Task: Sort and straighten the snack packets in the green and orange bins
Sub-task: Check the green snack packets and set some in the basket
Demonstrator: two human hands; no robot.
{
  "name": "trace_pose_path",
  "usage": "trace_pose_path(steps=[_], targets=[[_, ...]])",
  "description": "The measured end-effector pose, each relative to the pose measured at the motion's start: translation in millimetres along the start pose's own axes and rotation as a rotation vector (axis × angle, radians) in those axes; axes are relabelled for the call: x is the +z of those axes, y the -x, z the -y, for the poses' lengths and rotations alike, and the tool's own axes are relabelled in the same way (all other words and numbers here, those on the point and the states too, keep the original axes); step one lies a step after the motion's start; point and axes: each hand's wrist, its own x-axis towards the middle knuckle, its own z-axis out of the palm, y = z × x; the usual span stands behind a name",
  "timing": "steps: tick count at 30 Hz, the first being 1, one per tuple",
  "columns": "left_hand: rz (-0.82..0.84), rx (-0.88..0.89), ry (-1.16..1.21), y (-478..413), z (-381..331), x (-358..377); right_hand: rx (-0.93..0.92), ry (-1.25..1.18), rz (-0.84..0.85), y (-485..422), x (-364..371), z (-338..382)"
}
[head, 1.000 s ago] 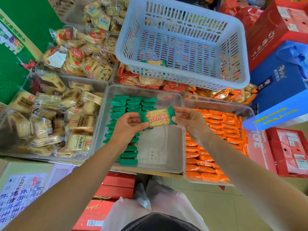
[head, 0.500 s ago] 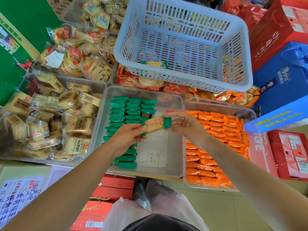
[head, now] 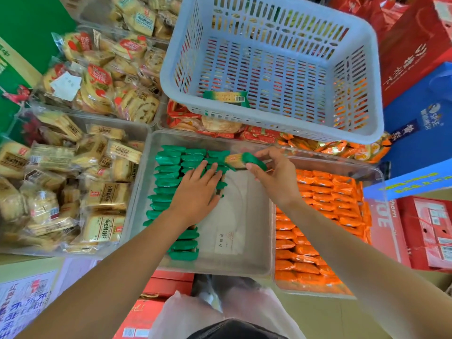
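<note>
Over the green packet rows (head: 168, 167) in the clear bin (head: 256, 266), the left hand (head: 198, 192) lies flat, fingers straight, pressing them. The right hand (head: 276, 177) pinches one green-ended packet (head: 241, 159) at the rows' far end. Packets under the left palm are hidden.

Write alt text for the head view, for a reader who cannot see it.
The right hand holds a green-ended packet over the clear bin while the left hand rests flat on its rows of green packets. A bin of orange packets sits beside it.
</note>
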Motion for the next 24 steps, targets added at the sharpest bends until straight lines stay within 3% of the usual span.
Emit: trace_pose_path(steps=[3,11,17,24], targets=[[0.071,-0.02,-0.135,-1.1,3.4,8.7,-0.036,0.1,-0.003,-7.7,8.4,-4.7],[-0.145,0.082,-0.172,17.3,15.0,33.4,-0.09,0.227,0.116,-21.7,32.6,-19.2],[-0.155,0.059,-0.176,21.7,13.0,37.0,0.034,0.286,0.243,-29.6,64.2,-30.8],[-0.155,0.061,-0.161,22.3,15.8,41.0,0.197,0.147,0.342,-19.2,75.3,-39.9]])
